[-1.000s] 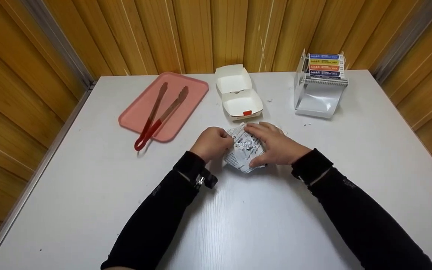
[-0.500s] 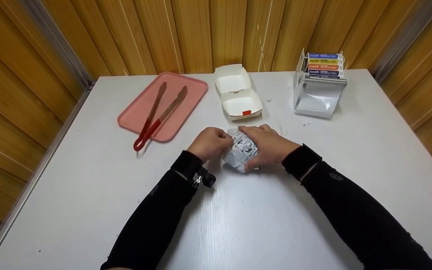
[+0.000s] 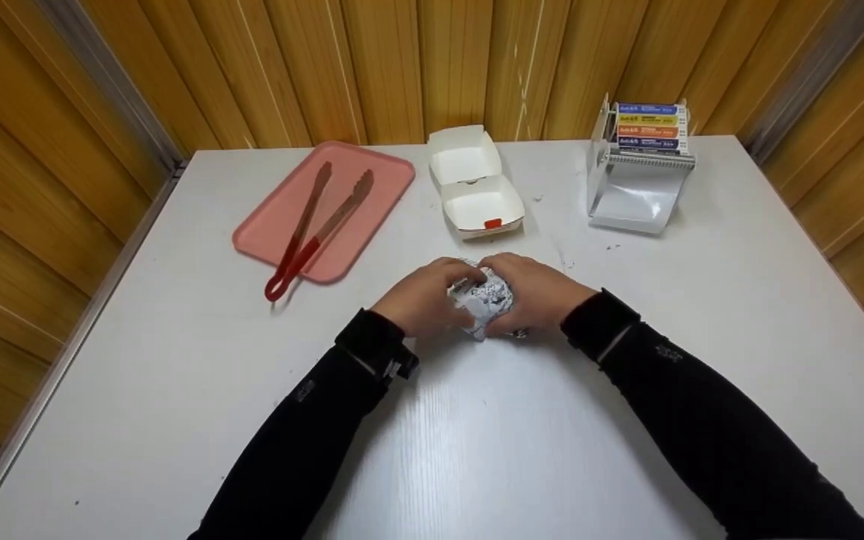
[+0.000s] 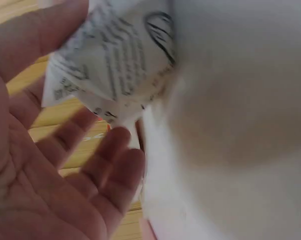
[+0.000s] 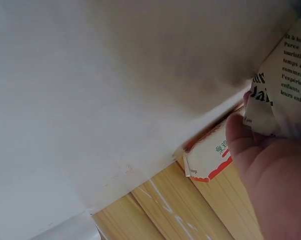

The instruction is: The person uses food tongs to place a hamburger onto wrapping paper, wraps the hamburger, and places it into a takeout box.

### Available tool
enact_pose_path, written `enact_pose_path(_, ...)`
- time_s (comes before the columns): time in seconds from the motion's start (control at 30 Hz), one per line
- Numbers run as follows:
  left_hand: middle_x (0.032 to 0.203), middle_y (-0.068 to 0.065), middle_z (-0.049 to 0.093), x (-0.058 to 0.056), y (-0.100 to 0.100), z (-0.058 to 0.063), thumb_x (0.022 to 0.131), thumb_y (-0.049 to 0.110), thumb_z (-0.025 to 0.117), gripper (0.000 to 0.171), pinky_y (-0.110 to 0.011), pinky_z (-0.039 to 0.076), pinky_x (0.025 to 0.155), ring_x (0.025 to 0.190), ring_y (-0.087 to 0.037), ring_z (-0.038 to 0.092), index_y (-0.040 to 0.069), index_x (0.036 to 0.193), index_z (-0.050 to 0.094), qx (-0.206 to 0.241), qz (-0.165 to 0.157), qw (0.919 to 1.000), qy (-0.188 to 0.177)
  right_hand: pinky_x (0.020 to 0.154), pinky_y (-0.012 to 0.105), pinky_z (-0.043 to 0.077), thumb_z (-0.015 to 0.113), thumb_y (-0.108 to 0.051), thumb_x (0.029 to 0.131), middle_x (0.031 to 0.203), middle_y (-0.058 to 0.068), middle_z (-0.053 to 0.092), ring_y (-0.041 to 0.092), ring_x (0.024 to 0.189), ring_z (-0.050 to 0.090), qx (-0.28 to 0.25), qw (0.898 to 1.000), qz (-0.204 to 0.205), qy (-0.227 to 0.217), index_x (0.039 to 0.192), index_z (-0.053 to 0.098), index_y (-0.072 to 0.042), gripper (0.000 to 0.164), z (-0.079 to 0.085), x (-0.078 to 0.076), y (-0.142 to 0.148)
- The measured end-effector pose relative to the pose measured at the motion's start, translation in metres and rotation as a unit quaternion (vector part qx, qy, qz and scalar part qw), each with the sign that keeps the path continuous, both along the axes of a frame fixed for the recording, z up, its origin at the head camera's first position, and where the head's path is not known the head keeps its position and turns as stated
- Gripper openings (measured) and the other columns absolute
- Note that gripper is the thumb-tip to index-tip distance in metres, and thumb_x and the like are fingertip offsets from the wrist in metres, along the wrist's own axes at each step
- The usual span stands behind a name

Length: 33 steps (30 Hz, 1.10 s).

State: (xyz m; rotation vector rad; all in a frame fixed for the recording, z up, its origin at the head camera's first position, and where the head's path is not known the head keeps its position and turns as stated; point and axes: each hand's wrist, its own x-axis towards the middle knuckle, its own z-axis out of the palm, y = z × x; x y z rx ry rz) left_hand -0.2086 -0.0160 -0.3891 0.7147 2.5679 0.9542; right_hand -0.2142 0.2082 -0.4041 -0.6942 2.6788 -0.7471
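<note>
A small bundle wrapped in newsprint-style paper (image 3: 488, 300) lies on the white table between both hands. My left hand (image 3: 424, 298) cups its left side, thumb and fingers round the paper. In the left wrist view the thumb overlaps a folded paper corner (image 4: 115, 60), while the other fingers stand spread and loosely bent. From the right, my right hand (image 3: 537, 292) holds the bundle with its fingers curled over the far side and the thumb at the near side. The right wrist view shows its fingers against the printed paper (image 5: 290, 95). What the paper encloses is hidden.
Just beyond the hands, a white hinged carton (image 3: 481, 202) stands with its lid open. Red-handled tongs (image 3: 304, 251) lie across a pink tray (image 3: 368, 161) at the back left. At the back right is a metal label dispenser (image 3: 638, 169) with several coloured rolls.
My left hand has loosened from pinching the paper's left edge and spread round the bundle's side. My right hand has shifted slightly left, and the paper looks more compact.
</note>
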Motion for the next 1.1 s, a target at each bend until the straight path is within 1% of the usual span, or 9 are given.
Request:
enact_pose_path(0.1,0.149,-0.004,0.058,0.008,0.004,0.002,0.082,0.020,0.089,0.059,-0.041,0.046,0.115,0.136,-0.027,0.055,0.024,0.137,0.068,-0.072,-0.009,0.9938,0.085,0.115,0.044,0.044,0.098,-0.038,0.069,0.135,0.000,0.062,0.021,0.127,0.056,0.005,1.000,-0.004,0.002,0.135,0.057,-0.020,0.081,-0.001,-0.001,-0.002)
enact_pose_path(0.23,0.140,-0.007,0.063,0.031,0.017,0.010,0.088,0.020,0.084,0.045,-0.043,0.049,0.113,0.133,-0.028,0.058,0.017,0.131,0.071,-0.136,-0.047,0.9611,0.235,0.117,0.044,0.044,0.097,-0.034,0.070,0.137,0.002,0.063,0.023,0.130,0.057,0.011,1.000,-0.006,0.010,0.136,0.057,-0.017,0.079,-0.001,-0.003,-0.003)
enact_pose_path(0.3,0.143,-0.008,0.062,0.044,0.023,0.011,0.088,0.020,0.082,0.051,-0.041,0.045,0.119,0.139,-0.027,0.055,0.011,0.135,0.067,-0.146,-0.083,0.9474,0.273,0.119,0.046,0.042,0.095,-0.030,0.071,0.140,0.006,0.063,0.026,0.134,0.057,0.016,1.000,-0.005,0.014,0.140,0.056,-0.013,0.080,-0.001,-0.004,-0.004)
enact_pose_path(0.4,0.155,-0.012,0.054,0.056,0.028,0.006,0.086,0.031,0.085,0.076,-0.035,0.035,0.127,0.148,-0.026,0.048,0.004,0.150,0.054,-0.165,-0.120,0.9407,0.271,0.119,0.047,0.043,0.092,-0.028,0.074,0.138,0.009,0.064,0.029,0.132,0.058,0.024,1.000,-0.004,0.016,0.139,0.056,-0.011,0.076,-0.002,-0.006,-0.004)
enact_pose_path(0.5,0.169,-0.016,0.037,0.061,0.029,-0.001,0.081,0.044,0.088,0.102,-0.035,0.027,0.131,0.157,-0.029,0.037,0.003,0.161,0.039,-0.194,-0.111,0.9401,0.257,0.121,0.048,0.041,0.091,-0.032,0.075,0.142,0.010,0.061,0.030,0.136,0.056,0.025,1.000,0.004,0.011,0.143,0.053,-0.011,0.080,-0.001,-0.007,-0.003)
enact_pose_path(0.67,0.167,-0.018,0.037,0.061,0.030,-0.012,0.078,0.045,0.088,0.101,-0.037,0.027,0.131,0.157,-0.030,0.037,0.004,0.158,0.041,-0.192,-0.097,0.9389,0.269,0.130,0.052,0.026,0.095,-0.030,0.071,0.169,0.015,0.034,0.032,0.157,0.032,-0.007,0.997,0.042,-0.065,0.160,0.034,-0.012,0.109,0.004,-0.008,0.011)
enact_pose_path(0.77,0.166,-0.017,0.040,0.061,0.030,-0.015,0.078,0.046,0.087,0.097,-0.038,0.026,0.131,0.156,-0.030,0.037,0.004,0.155,0.044,-0.186,-0.094,0.9399,0.271,0.131,0.054,0.021,0.097,-0.023,0.067,0.174,0.013,0.023,0.031,0.161,0.024,-0.012,0.993,0.045,-0.111,0.166,0.024,-0.016,0.122,0.008,-0.008,0.017)
enact_pose_path(1.0,0.172,-0.020,0.026,0.063,0.034,-0.014,0.079,0.055,0.084,0.106,-0.051,0.027,0.130,0.161,-0.040,0.023,0.007,0.160,0.036,-0.192,-0.076,0.9519,0.226,0.124,0.052,0.037,0.095,-0.029,0.073,0.158,0.008,0.052,0.030,0.148,0.047,0.031,0.998,0.033,-0.042,0.156,0.043,-0.016,0.099,0.003,-0.008,0.011)
enact_pose_path(1.1,0.174,-0.020,0.021,0.064,0.038,-0.013,0.079,0.055,0.084,0.109,-0.052,0.028,0.130,0.161,-0.041,0.022,0.014,0.165,0.031,-0.206,-0.065,0.9518,0.217,0.123,0.052,0.039,0.093,-0.027,0.074,0.153,0.007,0.057,0.030,0.146,0.051,0.023,0.999,0.026,-0.029,0.152,0.048,-0.014,0.091,0.001,-0.008,0.009)
